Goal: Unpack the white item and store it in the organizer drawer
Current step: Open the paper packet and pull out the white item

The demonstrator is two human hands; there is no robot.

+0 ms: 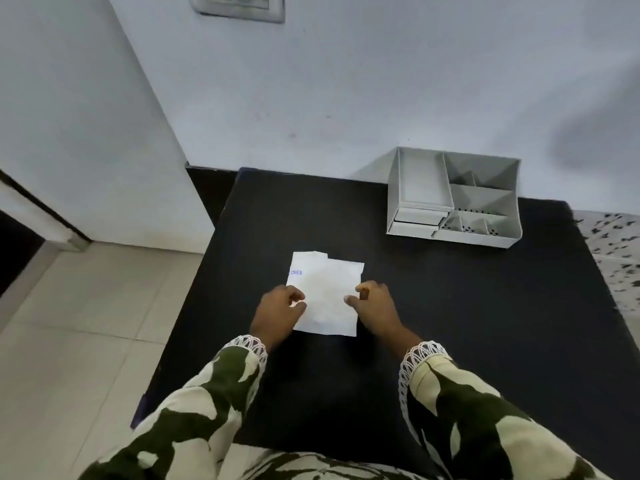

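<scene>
Head camera looked down on a flat white paper packet [325,292] with a torn, stepped top edge and small blue lettering near its upper left corner, lying near the middle of a black table top [450,323]. The person's left hand [280,311] had its fingers curled onto the packet's left edge, and the right hand [374,303] pinched the right edge between thumb and bent fingers, so both hands were closed on the packet while it lay on the table. Whether it was lifted at all off the surface could not be told. Both arms wore loose sleeves printed in dark green and cream, each ending in a white lace cuff [251,344] at the wrist. Well apart from the packet, at the far right corner of the table and against the pale blue wall [346,81], stood a light grey plastic desk organizer [453,199] with several open compartments on top and two small drawers [417,220] stacked at its front left; the drawers looked pushed in. To the left of the table lay pale floor tiles [86,323], and a grey switch plate [239,6] sat high on the wall, cut by the frame's upper edge.
</scene>
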